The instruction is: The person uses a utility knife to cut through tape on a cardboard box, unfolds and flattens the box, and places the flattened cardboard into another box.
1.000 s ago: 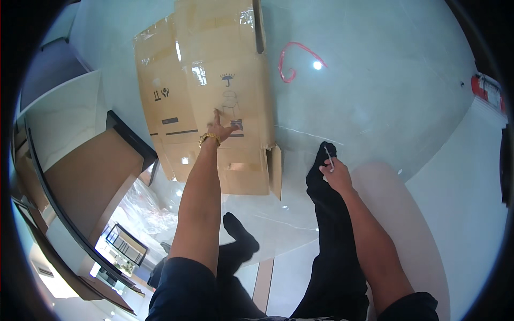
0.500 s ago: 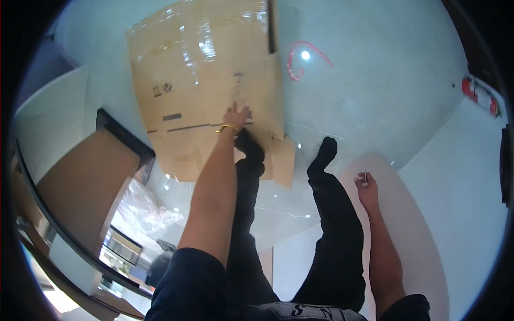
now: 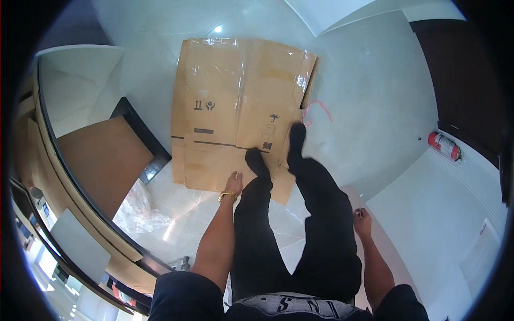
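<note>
A large flattened cardboard box (image 3: pixel 214 80) lies on the floor ahead of me, with shiny clear tape along its far part. My left hand (image 3: pixel 233 183), a gold bracelet at the wrist, is over the box's near edge beside my left leg. Its fingers are stretched out and hold nothing; I cannot tell whether they touch the cardboard. Low beside my right leg, my right hand (image 3: pixel 363 222) is closed around a small object with a thin pale tip, too small to name. My left foot (image 3: pixel 257 161) is on the box, and my right foot (image 3: pixel 296 138) is at its right edge.
Pink strapping (image 3: pixel 321 109) curls on the floor beside the box. Crumpled clear plastic (image 3: pixel 140 211) lies at the left, below a brown panel (image 3: pixel 104 163) with a black frame. A red fire extinguisher (image 3: pixel 444 146) is by the right wall.
My left hand has drawn back from the middle of the cardboard to its near edge. My right foot has moved from the floor to the box's right edge. The view has shifted.
</note>
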The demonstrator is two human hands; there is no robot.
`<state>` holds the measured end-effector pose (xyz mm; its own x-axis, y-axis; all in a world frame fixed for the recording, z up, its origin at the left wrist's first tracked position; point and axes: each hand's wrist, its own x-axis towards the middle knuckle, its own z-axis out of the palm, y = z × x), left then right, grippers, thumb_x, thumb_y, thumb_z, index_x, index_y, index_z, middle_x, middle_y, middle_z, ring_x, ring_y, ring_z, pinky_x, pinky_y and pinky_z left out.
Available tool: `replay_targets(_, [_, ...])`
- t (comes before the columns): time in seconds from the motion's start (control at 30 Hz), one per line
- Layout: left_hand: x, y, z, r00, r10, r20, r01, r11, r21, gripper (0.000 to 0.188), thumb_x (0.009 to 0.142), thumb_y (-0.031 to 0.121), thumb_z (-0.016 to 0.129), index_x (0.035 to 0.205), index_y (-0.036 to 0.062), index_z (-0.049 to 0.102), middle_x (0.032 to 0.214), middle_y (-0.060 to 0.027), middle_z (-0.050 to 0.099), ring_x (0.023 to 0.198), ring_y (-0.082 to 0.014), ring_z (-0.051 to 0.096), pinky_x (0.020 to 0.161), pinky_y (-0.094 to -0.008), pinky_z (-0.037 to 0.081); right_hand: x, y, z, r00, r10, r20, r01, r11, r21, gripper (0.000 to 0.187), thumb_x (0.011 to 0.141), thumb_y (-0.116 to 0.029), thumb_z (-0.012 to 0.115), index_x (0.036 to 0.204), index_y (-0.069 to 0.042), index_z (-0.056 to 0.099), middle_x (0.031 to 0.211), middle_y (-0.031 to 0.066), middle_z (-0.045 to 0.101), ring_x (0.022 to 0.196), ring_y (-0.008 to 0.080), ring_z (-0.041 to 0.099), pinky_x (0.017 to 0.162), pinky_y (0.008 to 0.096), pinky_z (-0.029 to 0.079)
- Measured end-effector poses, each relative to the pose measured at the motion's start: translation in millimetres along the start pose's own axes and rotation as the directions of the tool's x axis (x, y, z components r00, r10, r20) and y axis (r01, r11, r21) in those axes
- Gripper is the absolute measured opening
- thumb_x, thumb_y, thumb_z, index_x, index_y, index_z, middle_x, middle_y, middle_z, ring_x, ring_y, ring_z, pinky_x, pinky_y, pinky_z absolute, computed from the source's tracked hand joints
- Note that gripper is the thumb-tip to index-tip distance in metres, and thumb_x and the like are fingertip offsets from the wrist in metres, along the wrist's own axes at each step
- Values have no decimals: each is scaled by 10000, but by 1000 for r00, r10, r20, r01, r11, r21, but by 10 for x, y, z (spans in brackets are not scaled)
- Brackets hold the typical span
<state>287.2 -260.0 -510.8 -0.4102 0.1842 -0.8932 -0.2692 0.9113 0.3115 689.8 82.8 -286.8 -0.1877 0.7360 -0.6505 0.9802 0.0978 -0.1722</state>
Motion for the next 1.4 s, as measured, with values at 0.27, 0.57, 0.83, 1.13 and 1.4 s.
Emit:
replay_targets(0.27, [-542,-289,-586,986,-152,66,163,965,-205,799,1041,633,361,1413,-47,552,1408,-252,592,1316,-358,552,1117,-417,404,492,-792,-219,986,-39,163,62,988,-139,217,912,-221,684,971,-13,670,862,235,712,841,427,706,760,492,552])
replay_targets(0.57, [-446,15,-751,970,-217,105,236,944,-232,778,1051,604,366,1407,-67,535,1429,-312,552,1398,-426,472,1168,-426,356,1477,-1708,-843,977,-86,196,119,979,-164,285,913,-291,708,991,-18,684,758,186,668,690,336,658,666,458,508])
replay_targets(0.83, [-679,815,-864,986,-161,42,164,899,-406,632,1059,554,429,1276,-6,628,1175,-220,687,1106,-339,639,996,-447,474,1412,-2143,-1323,950,-111,293,192,945,-265,289,905,-292,722,1029,-33,700,765,176,672,720,324,669,696,433,527])
replay_targets(1.13, [-887,868,-1356,943,-318,100,313,739,-597,593,1030,523,511,1371,44,584,1219,-132,679,999,-226,657,840,-386,528,1452,-2922,-1517,928,-124,350,212,951,-223,261,901,-255,698,1037,-34,681,850,194,712,802,326,710,724,434,531])
replay_targets(1.4, [-978,-425,-928,933,-358,38,313,756,-575,525,989,574,548,1253,124,606,1150,-27,659,905,-182,606,620,-361,486,1672,-4001,-1618,847,-206,491,344,916,-208,321,933,-286,590,1051,3,664,1006,273,722,985,372,723,837,444,525])
